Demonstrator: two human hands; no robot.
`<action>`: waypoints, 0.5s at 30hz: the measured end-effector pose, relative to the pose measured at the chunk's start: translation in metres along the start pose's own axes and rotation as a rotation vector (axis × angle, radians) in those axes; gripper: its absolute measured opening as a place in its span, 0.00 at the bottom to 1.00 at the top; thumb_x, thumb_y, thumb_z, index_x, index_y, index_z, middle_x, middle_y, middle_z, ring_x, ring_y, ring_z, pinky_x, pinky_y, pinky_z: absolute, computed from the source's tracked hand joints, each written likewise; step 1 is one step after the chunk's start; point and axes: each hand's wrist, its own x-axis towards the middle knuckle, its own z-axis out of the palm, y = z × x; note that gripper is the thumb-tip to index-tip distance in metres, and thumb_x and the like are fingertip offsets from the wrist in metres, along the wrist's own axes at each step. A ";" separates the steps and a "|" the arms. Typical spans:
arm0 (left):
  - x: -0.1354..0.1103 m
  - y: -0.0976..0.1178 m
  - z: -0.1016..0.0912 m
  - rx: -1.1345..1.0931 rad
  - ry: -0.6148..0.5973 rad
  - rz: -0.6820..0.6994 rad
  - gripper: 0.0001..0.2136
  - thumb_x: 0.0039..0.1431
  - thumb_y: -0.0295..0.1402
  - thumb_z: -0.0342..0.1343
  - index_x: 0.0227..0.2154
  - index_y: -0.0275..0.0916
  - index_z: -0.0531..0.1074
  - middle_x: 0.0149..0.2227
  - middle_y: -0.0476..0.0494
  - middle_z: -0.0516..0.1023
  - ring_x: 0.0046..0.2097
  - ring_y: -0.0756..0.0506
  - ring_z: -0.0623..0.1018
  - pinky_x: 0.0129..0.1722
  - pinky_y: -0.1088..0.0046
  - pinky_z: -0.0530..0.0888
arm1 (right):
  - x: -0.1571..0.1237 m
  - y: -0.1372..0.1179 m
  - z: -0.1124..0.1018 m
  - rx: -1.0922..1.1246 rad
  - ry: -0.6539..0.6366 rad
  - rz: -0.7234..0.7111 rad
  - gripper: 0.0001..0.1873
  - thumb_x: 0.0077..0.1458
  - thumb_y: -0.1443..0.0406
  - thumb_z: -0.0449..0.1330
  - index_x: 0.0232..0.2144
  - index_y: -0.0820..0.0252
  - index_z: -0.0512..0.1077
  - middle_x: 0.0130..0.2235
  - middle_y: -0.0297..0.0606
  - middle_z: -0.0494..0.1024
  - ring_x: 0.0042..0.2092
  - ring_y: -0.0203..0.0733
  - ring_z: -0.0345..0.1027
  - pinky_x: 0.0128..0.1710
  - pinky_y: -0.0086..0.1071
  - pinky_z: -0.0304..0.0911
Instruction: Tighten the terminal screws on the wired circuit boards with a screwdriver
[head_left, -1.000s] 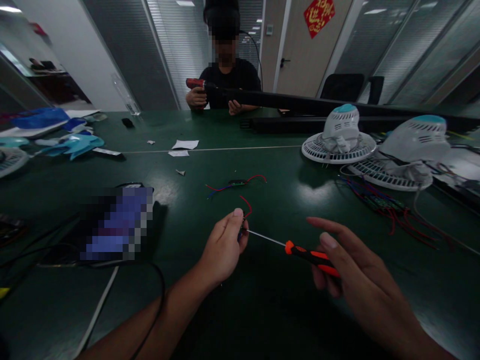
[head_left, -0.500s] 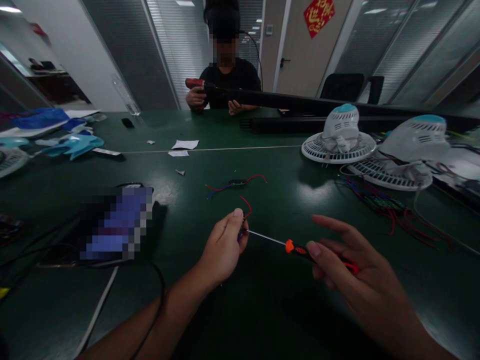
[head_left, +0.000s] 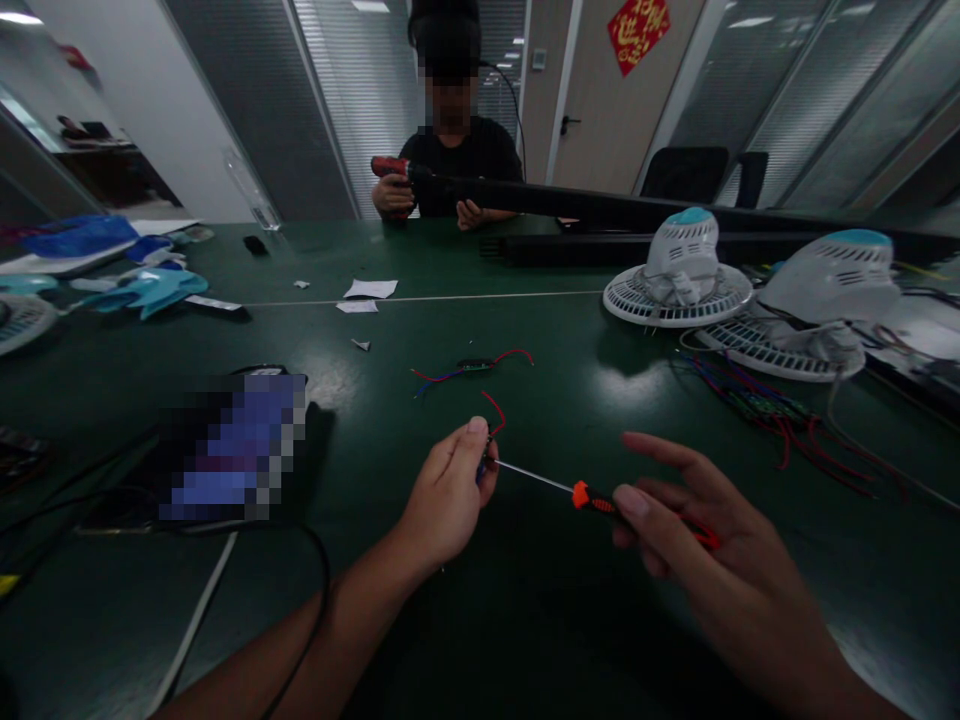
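Observation:
Pinched in my left hand [head_left: 450, 490] is a small circuit board [head_left: 487, 450], mostly hidden by the fingers; a red wire [head_left: 496, 408] curls up from its top. My right hand [head_left: 697, 540] is closed round the handle of a screwdriver [head_left: 596, 498], black and orange, with the index finger stretched out. The screwdriver's thin shaft points left and its tip meets the board at my left fingers. The exact contact point is too small to make out. Beyond my left hand, a second small circuit board [head_left: 475, 365] with red and blue wires lies on the green table [head_left: 390, 400].
White fan-like housings [head_left: 682, 285] stand at the right, beside a bundle of wired boards [head_left: 765, 405]. A blurred-screen device [head_left: 232, 450] with cables lies left. Paper scraps [head_left: 370, 289] lie further back. Across the table, a person [head_left: 461, 160] holds a red power drill [head_left: 390, 168] against a long black bar [head_left: 600, 203].
The fingers of my right hand have shifted slightly round the screwdriver handle. My left hand and the board in it stay almost in place.

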 end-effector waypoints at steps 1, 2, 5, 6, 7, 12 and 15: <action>0.000 0.000 0.000 0.003 0.001 0.001 0.19 0.60 0.49 0.46 0.25 0.38 0.65 0.16 0.57 0.59 0.16 0.56 0.58 0.16 0.80 0.55 | 0.000 0.000 0.000 0.016 -0.015 0.018 0.29 0.57 0.48 0.55 0.53 0.61 0.65 0.21 0.34 0.77 0.20 0.38 0.67 0.17 0.29 0.62; 0.000 0.000 0.000 0.005 -0.002 0.003 0.19 0.60 0.49 0.46 0.25 0.38 0.65 0.16 0.57 0.59 0.16 0.56 0.58 0.16 0.80 0.55 | 0.000 0.000 0.000 0.028 -0.028 0.039 0.29 0.58 0.47 0.53 0.54 0.61 0.65 0.21 0.33 0.77 0.20 0.37 0.67 0.17 0.29 0.61; 0.000 0.001 0.000 -0.005 -0.020 0.007 0.18 0.61 0.48 0.45 0.25 0.39 0.64 0.15 0.57 0.58 0.16 0.55 0.57 0.16 0.79 0.55 | -0.001 0.001 0.001 0.016 -0.033 0.110 0.29 0.60 0.46 0.50 0.54 0.59 0.65 0.17 0.29 0.73 0.17 0.37 0.65 0.15 0.29 0.59; -0.001 0.001 0.000 -0.007 -0.022 0.006 0.18 0.61 0.48 0.45 0.25 0.39 0.64 0.15 0.57 0.58 0.16 0.55 0.57 0.16 0.79 0.55 | -0.001 0.001 0.001 0.006 -0.029 0.115 0.29 0.60 0.47 0.50 0.54 0.59 0.65 0.16 0.28 0.71 0.16 0.37 0.64 0.15 0.29 0.58; -0.001 0.001 0.000 -0.010 -0.020 0.002 0.18 0.61 0.48 0.45 0.25 0.39 0.64 0.15 0.57 0.58 0.16 0.55 0.57 0.16 0.79 0.55 | -0.001 0.001 0.001 -0.002 -0.030 0.106 0.28 0.60 0.47 0.51 0.54 0.59 0.65 0.16 0.28 0.71 0.16 0.37 0.64 0.15 0.29 0.58; -0.002 0.001 0.001 -0.014 0.013 -0.023 0.18 0.61 0.47 0.45 0.25 0.39 0.65 0.16 0.56 0.59 0.17 0.55 0.58 0.17 0.79 0.55 | 0.000 0.001 0.000 -0.042 -0.024 0.005 0.26 0.58 0.51 0.55 0.52 0.61 0.65 0.17 0.28 0.72 0.17 0.36 0.63 0.15 0.28 0.60; -0.001 0.001 0.001 -0.011 0.021 -0.026 0.18 0.61 0.47 0.46 0.26 0.39 0.65 0.16 0.57 0.59 0.17 0.55 0.58 0.17 0.78 0.55 | 0.000 -0.001 0.000 -0.055 -0.012 -0.019 0.25 0.57 0.52 0.55 0.51 0.62 0.65 0.17 0.29 0.73 0.17 0.36 0.63 0.15 0.28 0.60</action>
